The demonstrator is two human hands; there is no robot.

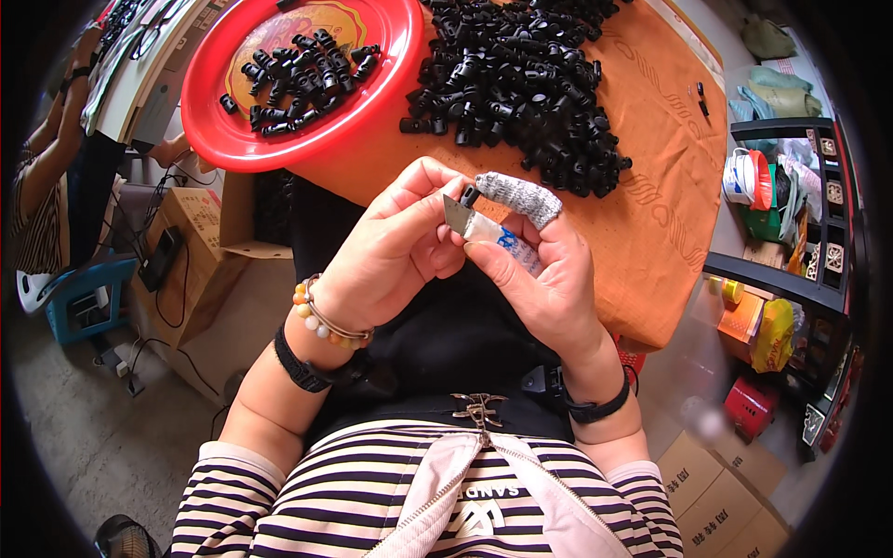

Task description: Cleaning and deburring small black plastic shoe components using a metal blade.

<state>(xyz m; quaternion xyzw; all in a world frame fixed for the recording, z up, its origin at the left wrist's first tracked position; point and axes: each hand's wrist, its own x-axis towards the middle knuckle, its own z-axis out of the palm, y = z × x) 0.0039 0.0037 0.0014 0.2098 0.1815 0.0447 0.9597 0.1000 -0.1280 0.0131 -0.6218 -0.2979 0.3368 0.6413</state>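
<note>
My right hand grips a small utility blade with a taped white and blue handle; its index finger wears a grey knitted finger cot. My left hand pinches a small black plastic part against the blade's tip. Both hands are held above my lap, just in front of the table's near edge. Past them a large heap of the same black plastic parts lies on the orange cloth, and a red round tray holds several more.
Another person's arm shows at the far left beside a blue stool. Cardboard boxes stand on the floor at left and at lower right. A dark shelf unit with coloured containers stands at right.
</note>
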